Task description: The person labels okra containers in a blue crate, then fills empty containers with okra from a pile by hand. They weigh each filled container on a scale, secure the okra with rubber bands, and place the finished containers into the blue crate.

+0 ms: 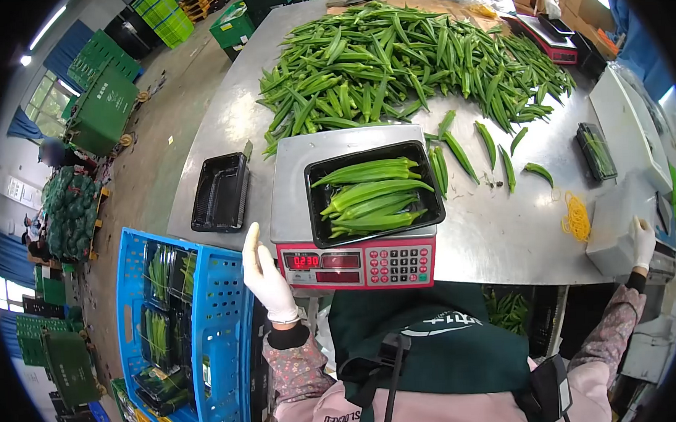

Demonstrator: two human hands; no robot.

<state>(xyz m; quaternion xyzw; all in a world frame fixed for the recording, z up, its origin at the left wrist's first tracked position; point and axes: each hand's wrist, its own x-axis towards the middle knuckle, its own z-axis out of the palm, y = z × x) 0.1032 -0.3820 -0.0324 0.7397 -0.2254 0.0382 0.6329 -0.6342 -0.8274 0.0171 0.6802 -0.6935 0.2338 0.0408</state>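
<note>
My left hand (267, 282), in a white glove, is raised beside the scale's left front corner with its fingers stretched out and nothing in them. A black plastic tray (378, 233) of several green okra pods (375, 194) rests slightly tilted on the metal pan of the red digital scale (356, 265), whose lit display appears to read 0.230. At the far right, my gloved right hand (643, 242) is at the edge of whitish translucent plastic film (618, 223), and its fingers appear closed on it. Their tips are too small to make out clearly.
A large okra heap (391, 63) covers the back of the steel table (492, 233). One bare black tray (220, 193) lies left of the scale; a packed tray (596, 151) and yellow bands (575, 218) lie right. A blue crate (222, 324) holds packed trays. Another person's gloved hand (550, 5) shows behind.
</note>
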